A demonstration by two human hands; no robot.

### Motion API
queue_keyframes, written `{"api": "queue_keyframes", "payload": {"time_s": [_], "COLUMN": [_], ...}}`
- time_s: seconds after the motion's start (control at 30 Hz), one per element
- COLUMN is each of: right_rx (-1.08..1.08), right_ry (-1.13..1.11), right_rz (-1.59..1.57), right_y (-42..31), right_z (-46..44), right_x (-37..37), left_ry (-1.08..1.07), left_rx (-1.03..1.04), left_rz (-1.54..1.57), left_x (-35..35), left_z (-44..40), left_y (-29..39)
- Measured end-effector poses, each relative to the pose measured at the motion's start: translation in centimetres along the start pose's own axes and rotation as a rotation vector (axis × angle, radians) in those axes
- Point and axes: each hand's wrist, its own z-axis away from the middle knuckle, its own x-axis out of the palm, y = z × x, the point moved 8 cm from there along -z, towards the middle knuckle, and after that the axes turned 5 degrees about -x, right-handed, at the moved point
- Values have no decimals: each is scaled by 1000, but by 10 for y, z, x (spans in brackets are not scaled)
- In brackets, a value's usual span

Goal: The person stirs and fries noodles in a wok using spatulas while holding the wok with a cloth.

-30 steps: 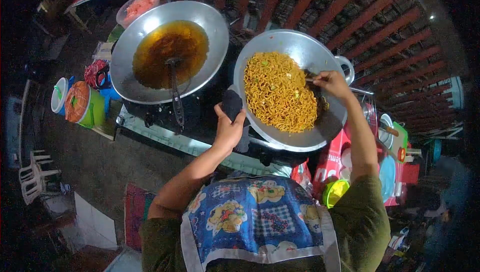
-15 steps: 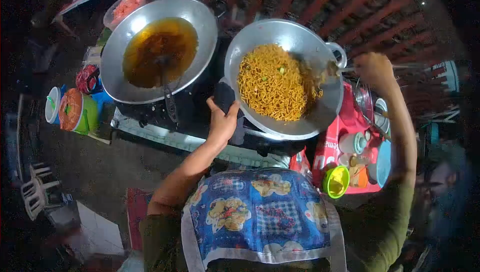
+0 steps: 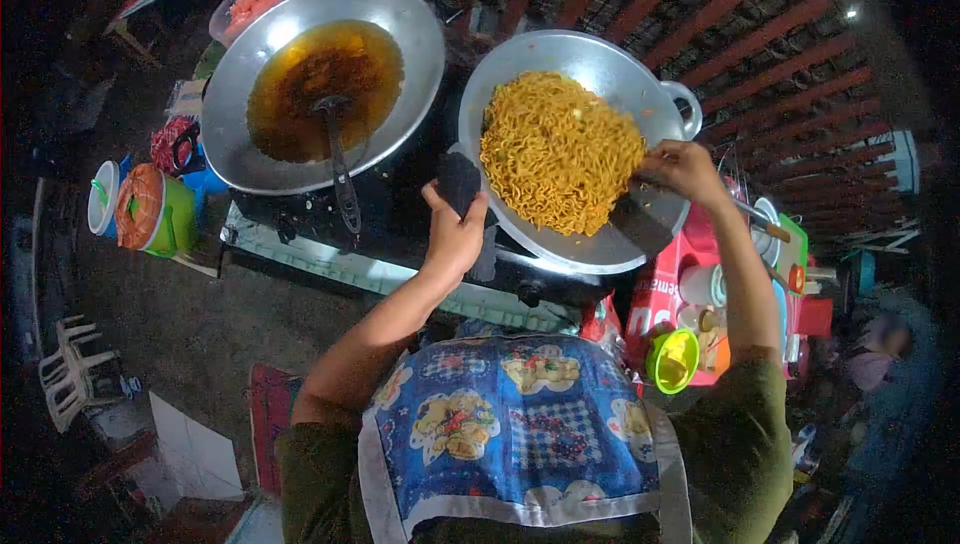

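My left hand (image 3: 457, 236) is closed on a folded dark cloth (image 3: 459, 184), pressed against the left rim of a metal wok (image 3: 560, 52). Yellow-brown noodles (image 3: 555, 159) are heaped in this wok. Over its right side, my right hand (image 3: 685, 172) grips a spatula, whose handle (image 3: 747, 210) runs out behind the wrist to a wooden end. The spatula's blade is hidden at the noodles' edge. To the left stands a second wok (image 3: 225, 134) with amber oil, and a slotted ladle (image 3: 338, 159) rests in it.
Both woks sit on a dark stove (image 3: 390, 214). A red-covered side table (image 3: 648, 294) at the right carries jars and a lime-green cup (image 3: 672, 360). At the left are a green bucket (image 3: 175, 216) and plastic chairs (image 3: 72, 374). Red slats (image 3: 740, 14) stand behind.
My right hand has moved left and down, from beyond the wok's handle to the noodles. The noodles are piled more to the right. My left hand stays at the rim.
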Motion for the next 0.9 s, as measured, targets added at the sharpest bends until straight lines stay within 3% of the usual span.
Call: {"api": "queue_keyframes", "payload": {"time_s": [0.07,0.13,0.2,0.3,0.4,0.47,0.67,0.73,0.8,0.87,0.9], "right_rx": [30,79,78,29,-18,-33,133,179,73,138,12], "right_ry": [69,28,130,119,100,25,-106,-57,-71,4,26], "right_rz": [230,248,338,597,857,1040,1272,1188,900,605,439], "right_y": [-5,-11,-43,-91,-96,-107,-41,1,23,53,48], "right_z": [5,9,20,28,27,24,2,-12,-23,-31,-35], "right_x": [-25,-40,-67,-83,-82,-80,-96,-90,-55,-6,16], "left_ry": [-22,-48,-71,-15,-71,26,71,85,92,37,41], "left_rx": [26,58,87,32,56,87,102,122,133,160,168], "left_rz": [19,42,66,-20,159,47,-9,-8,-16,88,86], "left_x": [1,2,3,-2,1,-6,-7,-6,-6,-1,-1], "left_z": [-2,-8,-7,-1,-4,2,3,1,-3,-7,-7], "left_y": [-1,-7,-3,3,2,8,9,8,2,-2,1]}}
